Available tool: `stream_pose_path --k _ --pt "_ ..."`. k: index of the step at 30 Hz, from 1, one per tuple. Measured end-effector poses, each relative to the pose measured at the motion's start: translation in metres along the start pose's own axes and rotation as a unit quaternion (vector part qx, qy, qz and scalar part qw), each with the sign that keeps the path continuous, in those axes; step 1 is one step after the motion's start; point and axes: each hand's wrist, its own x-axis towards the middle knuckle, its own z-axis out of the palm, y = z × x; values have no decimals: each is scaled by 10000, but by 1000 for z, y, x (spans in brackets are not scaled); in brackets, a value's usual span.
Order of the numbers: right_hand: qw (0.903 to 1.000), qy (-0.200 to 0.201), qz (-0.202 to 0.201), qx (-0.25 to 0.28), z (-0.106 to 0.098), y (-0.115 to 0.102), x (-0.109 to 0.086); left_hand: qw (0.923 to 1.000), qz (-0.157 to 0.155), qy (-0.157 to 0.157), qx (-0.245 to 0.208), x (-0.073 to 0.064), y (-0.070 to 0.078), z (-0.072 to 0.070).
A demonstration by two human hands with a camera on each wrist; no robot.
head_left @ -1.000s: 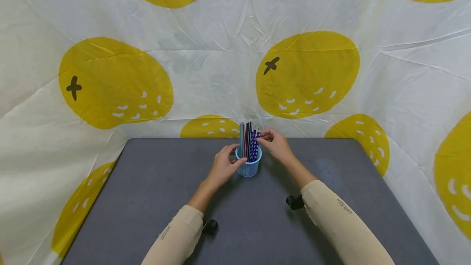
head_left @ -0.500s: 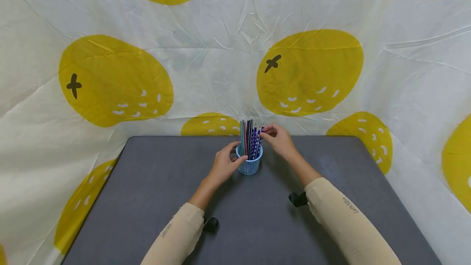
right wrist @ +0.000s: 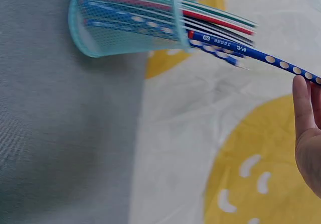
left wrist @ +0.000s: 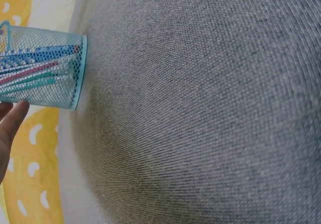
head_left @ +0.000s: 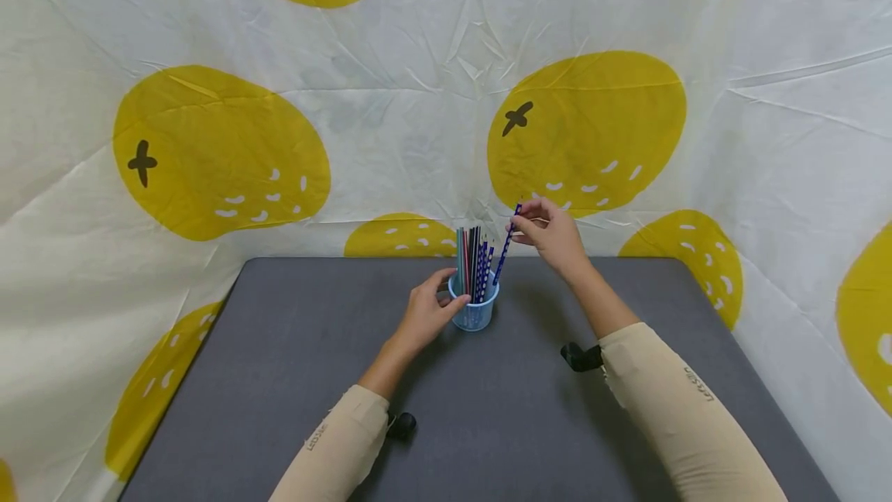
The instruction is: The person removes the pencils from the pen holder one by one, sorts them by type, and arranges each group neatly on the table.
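Observation:
A light blue mesh pen cup (head_left: 473,318) stands upright near the far edge of the table, with several pencils (head_left: 470,262) in it: teal, red, black and dotted blue. My left hand (head_left: 425,312) grips the cup's left side near the rim, thumb in front. In the left wrist view only its fingertips show beside the cup (left wrist: 65,91). My right hand (head_left: 554,238) pinches a blue pencil (head_left: 508,242) with pale dots near its upper end. That pencil (right wrist: 256,54) leans right, its red-banded lower end right at the cup's rim in the right wrist view.
The grey table (head_left: 293,347) stretches toward me, with its far edge just behind the cup. A white cloth (head_left: 397,138) printed with yellow fruit hangs behind and at both sides. Black camera mounts (head_left: 581,357) stick out from the beige sleeves (head_left: 683,401).
My right hand has moved up and to the right, drawing the dotted blue pencil out of the bunch and tilting it. My left hand has stayed on the cup.

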Motion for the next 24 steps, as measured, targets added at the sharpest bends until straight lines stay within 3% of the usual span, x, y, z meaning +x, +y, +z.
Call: stream_pose_path --k 5,11,16,24 --pt "9997 143 -182 84 -15 -14 1 10000 -9 2 -41 0 -1 2" --pt "9990 300 -169 299 -32 -14 -1 10000 -45 7 -20 1 -3 3" --pt "9990 308 -102 293 -41 -4 -3 10000 -83 -4 -30 2 -3 3" --pt "9991 228 204 -282 -43 29 -9 9999 -118 -27 39 4 -2 2"
